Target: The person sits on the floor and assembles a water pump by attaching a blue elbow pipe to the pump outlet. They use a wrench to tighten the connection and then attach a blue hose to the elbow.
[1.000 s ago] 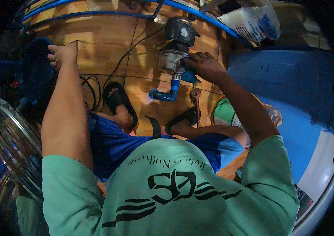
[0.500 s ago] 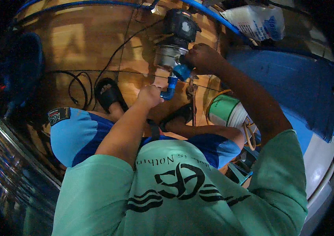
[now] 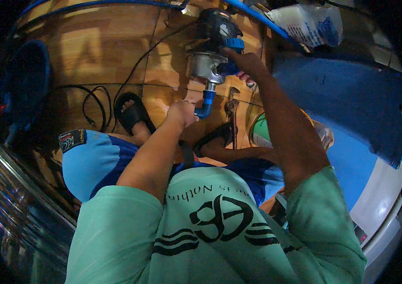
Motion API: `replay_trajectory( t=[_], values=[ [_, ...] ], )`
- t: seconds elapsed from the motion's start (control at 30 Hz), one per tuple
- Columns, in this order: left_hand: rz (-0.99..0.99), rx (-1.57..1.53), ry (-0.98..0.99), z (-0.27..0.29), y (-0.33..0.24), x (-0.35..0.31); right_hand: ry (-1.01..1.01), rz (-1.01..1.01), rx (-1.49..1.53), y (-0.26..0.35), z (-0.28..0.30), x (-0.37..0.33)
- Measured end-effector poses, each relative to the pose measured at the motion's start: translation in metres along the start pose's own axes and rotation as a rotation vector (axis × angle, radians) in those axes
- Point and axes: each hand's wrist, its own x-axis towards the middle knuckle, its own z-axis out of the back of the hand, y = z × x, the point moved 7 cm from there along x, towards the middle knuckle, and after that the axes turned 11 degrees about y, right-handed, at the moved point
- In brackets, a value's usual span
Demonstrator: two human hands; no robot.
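A water pump with a black motor (image 3: 217, 26) and a silver metal housing (image 3: 204, 67) stands on the floor ahead of me. A blue elbow pipe (image 3: 204, 110) comes off the near end of the housing. My left hand (image 3: 181, 113) is closed around the free end of that elbow. At the housing's right side, my right hand (image 3: 249, 65) grips a blue pipe fitting (image 3: 234, 45), whose ribbed rim points away from me. The hand hides much of the fitting, including part of where it meets the pump.
A rusty pipe wrench (image 3: 231, 102) lies right of the elbow, by my right foot. Farther right are a green and white bucket (image 3: 261, 130) and a large blue panel (image 3: 338, 99). A black cable (image 3: 137, 66) runs over the wooden-look floor. A blue basin (image 3: 30, 75) stands left.
My right hand has turned the blue fitting from facing near to facing away, and my right arm has swung inward. The wrench shows more fully. My left hand has stayed on the elbow.
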Motion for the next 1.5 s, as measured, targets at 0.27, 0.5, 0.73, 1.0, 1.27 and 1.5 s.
replay_trajectory(
  t=[0.27, 0.5, 0.73, 1.0, 1.27, 1.5],
  values=[
    [-0.065, -0.009, -0.043, 0.004, -0.007, -0.003, -0.368, 1.206, -1.513, 0.046, -0.005, -0.048],
    [-0.107, -0.048, -0.053, -0.01, 0.003, 0.007, -0.041, 1.14, -1.497, 0.053, -0.001, -0.006],
    [-0.083, -0.068, -0.059, 0.002, -0.007, -0.002, -0.317, 0.373, -0.718, -0.012, 0.0, -0.025],
    [-0.105, 0.008, -0.058, -0.018, -0.013, 0.008, 0.077, 0.563, -0.618, -0.024, 0.01, 0.005],
    [-0.095, 0.006, 0.019, -0.016, -0.018, 0.008, 0.079, 0.203, -0.083, -0.048, -0.019, -0.001],
    [-0.162, -0.07, -0.115, -0.022, -0.019, 0.008, 0.06, 0.252, 1.34, -0.053, -0.119, -0.006]
  ],
)
